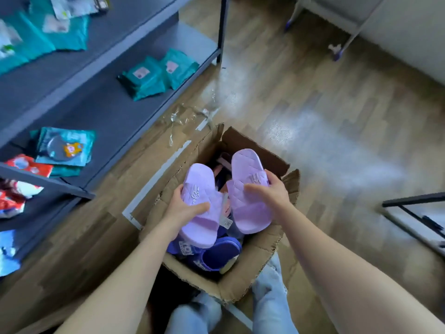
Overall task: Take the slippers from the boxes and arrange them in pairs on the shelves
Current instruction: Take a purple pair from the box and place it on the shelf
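Currently in hand: one pair of lilac foam slide slippers, both held just above the open top of the brown corrugated cardboard box [240, 280], toes pointing away from the person.

- Left lilac slipper [202, 227]: small rabbit mark embossed on the strap. The left hand [185, 208] grasps it, thumb laid over the strap and fingers curled round the outer edge.
- Right lilac slipper [248, 169]: quilted strap, sits just beside the first, over the box's far half. The right hand [269, 189] grips it the same way, thumb on the strap and fingers wrapped round the outer side.
- White paper tag [226, 221]: hangs between the two slippers, near their heels.
- Dark blue slippers [216, 254]: lie loose inside the box, toward its near corner. Items deeper in are too dark to tell.
- Pale blue jeans [269, 297]: the person's legs, at the box's near corner.
- Wood-plank floor [313, 104]: carries the box.
- Crumpled clear plastic wrap [187, 116]: on the floor beyond the box's far left flap.
- Grey metal shelving unit [115, 112]: left of the box.
- Teal plastic packets [154, 78]: near the right end of a shelf.
- Teal packet with an orange cartoon figure [65, 145]: farther left on the shelving.
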